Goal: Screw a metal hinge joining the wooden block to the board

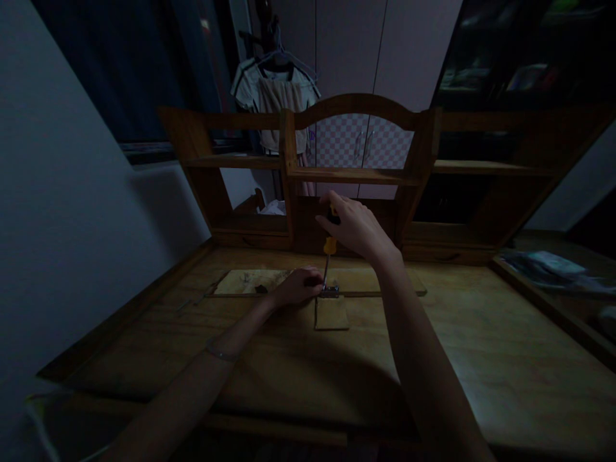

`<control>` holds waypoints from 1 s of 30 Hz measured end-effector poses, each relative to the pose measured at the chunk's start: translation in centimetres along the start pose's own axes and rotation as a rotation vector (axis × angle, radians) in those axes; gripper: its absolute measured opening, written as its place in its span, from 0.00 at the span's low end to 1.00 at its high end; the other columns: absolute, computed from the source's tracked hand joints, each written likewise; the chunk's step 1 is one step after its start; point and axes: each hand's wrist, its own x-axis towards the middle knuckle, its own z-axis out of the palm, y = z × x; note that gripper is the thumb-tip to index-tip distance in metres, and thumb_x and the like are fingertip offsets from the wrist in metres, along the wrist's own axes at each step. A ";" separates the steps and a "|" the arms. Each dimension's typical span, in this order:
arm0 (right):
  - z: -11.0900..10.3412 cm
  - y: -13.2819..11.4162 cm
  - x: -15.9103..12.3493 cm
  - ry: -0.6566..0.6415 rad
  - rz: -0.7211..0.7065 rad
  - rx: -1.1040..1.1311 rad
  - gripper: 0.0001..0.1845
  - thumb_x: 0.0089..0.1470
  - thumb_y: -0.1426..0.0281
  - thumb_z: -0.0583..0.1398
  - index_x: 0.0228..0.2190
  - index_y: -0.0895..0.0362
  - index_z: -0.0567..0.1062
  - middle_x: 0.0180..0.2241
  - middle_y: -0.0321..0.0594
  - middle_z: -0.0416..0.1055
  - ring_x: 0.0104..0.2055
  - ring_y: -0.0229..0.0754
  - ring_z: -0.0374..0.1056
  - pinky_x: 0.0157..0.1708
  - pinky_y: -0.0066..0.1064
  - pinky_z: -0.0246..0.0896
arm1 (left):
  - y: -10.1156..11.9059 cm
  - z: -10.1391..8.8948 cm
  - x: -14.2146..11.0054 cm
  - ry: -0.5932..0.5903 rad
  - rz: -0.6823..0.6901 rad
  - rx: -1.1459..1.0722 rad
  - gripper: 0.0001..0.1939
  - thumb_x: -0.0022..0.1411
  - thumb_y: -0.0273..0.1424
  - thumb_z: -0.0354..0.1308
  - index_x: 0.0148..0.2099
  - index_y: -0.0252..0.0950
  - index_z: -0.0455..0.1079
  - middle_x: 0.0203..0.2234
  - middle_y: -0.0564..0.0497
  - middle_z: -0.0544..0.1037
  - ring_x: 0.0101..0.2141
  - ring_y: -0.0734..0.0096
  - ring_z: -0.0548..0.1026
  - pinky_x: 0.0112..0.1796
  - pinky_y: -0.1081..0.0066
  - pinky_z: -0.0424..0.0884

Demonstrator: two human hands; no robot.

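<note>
My right hand [359, 224] is closed around the black and yellow handle of a screwdriver [330, 246]. Its shaft points down, nearly upright, with the tip at a small metal hinge [330, 292]. The hinge lies at the front edge of a long wooden board [375, 282], where a small square wooden piece [332, 314] adjoins it. Beside the screwdriver tip, my left hand [299, 287] rests over the board with thumb and fingers drawn together. Whatever its fingertips pinch is hidden. A small dark object [261, 289] lies on the board to the left.
All this sits on a wooden desk top [481, 333]. A wooden shelf unit [356, 174] rises along the back. At the right, a side surface [553, 266] bears plastic-wrapped items. A wall [86, 192] bounds the left, and clothes [282, 90] hang behind the shelves. The light is dim.
</note>
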 end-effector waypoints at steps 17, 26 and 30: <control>0.2 0.4 0.1 0.000 -0.043 0.055 0.17 0.56 0.69 0.56 0.48 0.54 0.65 0.47 0.45 0.70 0.47 0.49 0.67 0.44 0.38 0.59 | 0.1 0.3 0.0 0.035 -0.047 0.011 0.06 0.60 0.34 0.59 0.35 0.37 0.74 0.30 0.53 0.75 0.34 0.70 0.71 0.37 0.73 0.66; -0.1 -0.2 0.0 0.011 -0.049 0.035 0.20 0.54 0.69 0.54 0.50 0.53 0.63 0.48 0.46 0.68 0.45 0.49 0.67 0.42 0.38 0.58 | 0.6 0.2 -0.1 0.090 -0.036 0.028 0.07 0.60 0.34 0.61 0.33 0.36 0.73 0.30 0.52 0.74 0.35 0.69 0.72 0.37 0.71 0.66; -0.4 -0.4 0.1 0.026 -0.081 0.073 0.20 0.56 0.68 0.53 0.51 0.53 0.62 0.50 0.45 0.67 0.47 0.49 0.66 0.44 0.38 0.58 | 0.6 0.4 0.1 0.154 -0.041 0.053 0.09 0.59 0.35 0.63 0.32 0.36 0.71 0.31 0.51 0.74 0.35 0.68 0.72 0.36 0.71 0.66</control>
